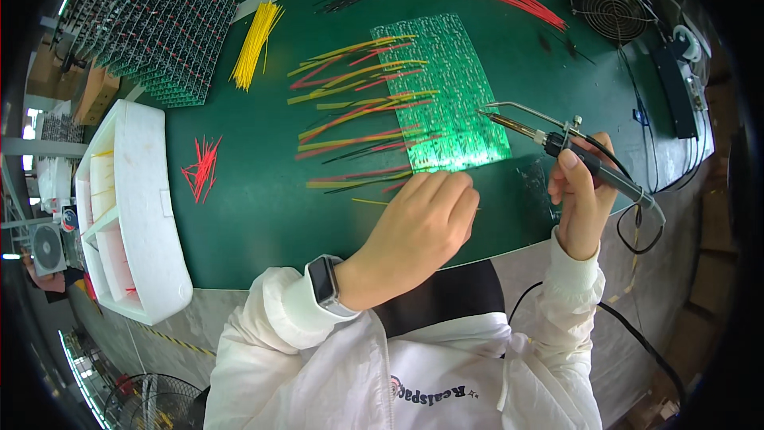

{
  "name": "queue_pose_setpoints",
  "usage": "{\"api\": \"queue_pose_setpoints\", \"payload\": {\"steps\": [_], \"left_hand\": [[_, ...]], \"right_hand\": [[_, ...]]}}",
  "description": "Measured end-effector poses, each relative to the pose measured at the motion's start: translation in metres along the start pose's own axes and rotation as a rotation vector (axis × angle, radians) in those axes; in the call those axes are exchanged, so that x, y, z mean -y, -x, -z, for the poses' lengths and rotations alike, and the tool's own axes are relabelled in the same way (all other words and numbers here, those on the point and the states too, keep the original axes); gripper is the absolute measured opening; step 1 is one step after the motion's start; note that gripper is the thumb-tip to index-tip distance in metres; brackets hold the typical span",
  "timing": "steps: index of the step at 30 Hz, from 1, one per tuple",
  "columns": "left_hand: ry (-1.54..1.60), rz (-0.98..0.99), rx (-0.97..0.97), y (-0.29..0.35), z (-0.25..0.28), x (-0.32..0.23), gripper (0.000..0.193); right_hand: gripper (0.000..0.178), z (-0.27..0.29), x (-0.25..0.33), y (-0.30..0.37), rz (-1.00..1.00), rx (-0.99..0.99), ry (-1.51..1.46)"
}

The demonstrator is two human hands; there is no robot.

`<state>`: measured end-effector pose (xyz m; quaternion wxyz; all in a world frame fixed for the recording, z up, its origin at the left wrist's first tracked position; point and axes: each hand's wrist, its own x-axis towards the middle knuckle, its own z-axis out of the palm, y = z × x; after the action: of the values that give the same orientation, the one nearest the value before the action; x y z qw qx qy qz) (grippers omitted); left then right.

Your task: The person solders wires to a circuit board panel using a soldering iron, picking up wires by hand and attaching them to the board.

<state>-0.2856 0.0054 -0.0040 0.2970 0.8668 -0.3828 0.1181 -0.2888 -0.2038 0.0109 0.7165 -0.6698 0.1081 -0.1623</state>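
Gripping soldering iron pen-style, likely for control: right hand closed round it, tip toward ten o'clock. Left hand curled, circuit board six o'clock; hold hidden.

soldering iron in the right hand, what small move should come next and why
Probably ease the black pen-shaped soldering iron toward the near edge of the green rectangular circuit board: the left hand is there, while the right hand holds the iron with its tip over the board's right side. Thin red, yellow and black wires cross the board's left edge.
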Motion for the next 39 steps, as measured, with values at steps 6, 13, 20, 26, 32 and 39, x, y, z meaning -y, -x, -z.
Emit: {"api": "queue_pose_setpoints", "payload": {"steps": [6, 13, 20, 26, 32, 39], "left_hand": [[0.074, 0.164, -0.156, -0.03, 0.038, 0.038, 0.009], [-0.094, 0.088, -0.16, -0.034, 0.02, 0.057, 0.013], [-0.133, 0.091, -0.181, -0.038, 0.015, 0.054, 0.015], [-0.155, 0.072, -0.161, -0.039, 0.014, 0.055, 0.016], [-0.175, 0.049, -0.161, -0.041, 0.014, 0.054, 0.015], [-0.151, 0.021, -0.131, -0.045, 0.016, 0.057, 0.015]], "right_hand": [[0.023, -0.015, -0.012, 0.001, 0.019, -0.019, -0.104], [0.025, -0.02, -0.016, 0.001, 0.089, -0.073, -0.045], [0.026, -0.019, -0.015, -0.002, 0.07, -0.059, 0.011], [0.03, -0.016, -0.02, -0.001, 0.114, 0.0, 0.08], [0.034, -0.013, -0.022, -0.002, 0.124, 0.018, 0.104], [0.031, -0.017, -0.021, -0.003, 0.151, -0.015, 0.177]]}}
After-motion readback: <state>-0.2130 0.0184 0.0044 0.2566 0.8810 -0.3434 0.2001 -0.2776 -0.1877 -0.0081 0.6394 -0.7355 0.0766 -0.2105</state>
